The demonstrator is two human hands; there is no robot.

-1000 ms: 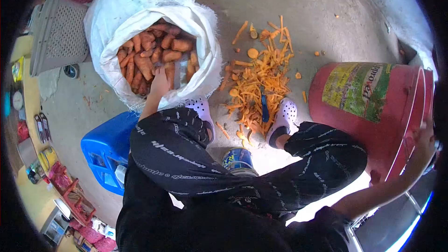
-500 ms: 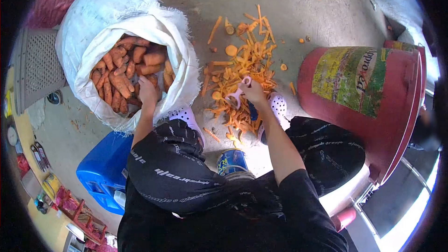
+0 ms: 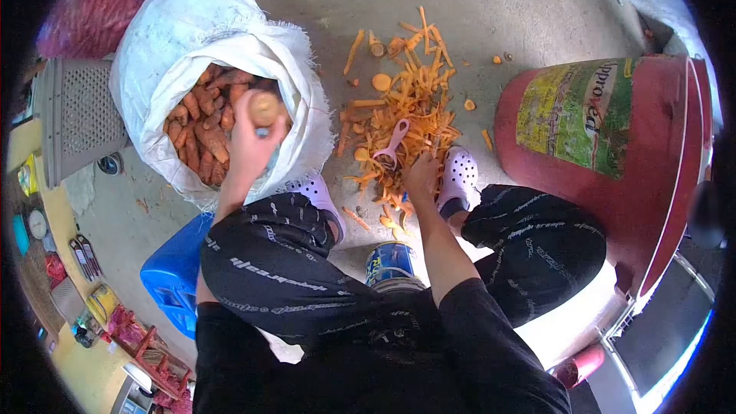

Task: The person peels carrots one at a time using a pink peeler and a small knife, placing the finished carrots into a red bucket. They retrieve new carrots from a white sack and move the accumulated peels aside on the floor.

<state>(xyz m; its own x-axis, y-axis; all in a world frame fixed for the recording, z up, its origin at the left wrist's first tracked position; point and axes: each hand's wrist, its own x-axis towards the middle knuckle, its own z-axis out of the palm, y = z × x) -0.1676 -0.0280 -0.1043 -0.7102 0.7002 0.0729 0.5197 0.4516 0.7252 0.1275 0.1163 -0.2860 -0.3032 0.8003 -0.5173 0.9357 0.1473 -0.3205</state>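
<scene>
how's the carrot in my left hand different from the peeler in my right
The carrot is orange and thick, the peeler pink and slim. The left hand holds the carrot above the sack; the right hand holds the peeler low over the peels. Each sits in one hand.

Grey concrete floor (image 3: 498, 0) (daylit); blue container (image 3: 172, 272), grey crate (image 3: 77, 119) left.

L hand (image 3: 249, 146) grips carrot (image 3: 264, 107) over sack (image 3: 192, 23); R hand (image 3: 422, 176) by peeler (image 3: 392, 142).
</scene>
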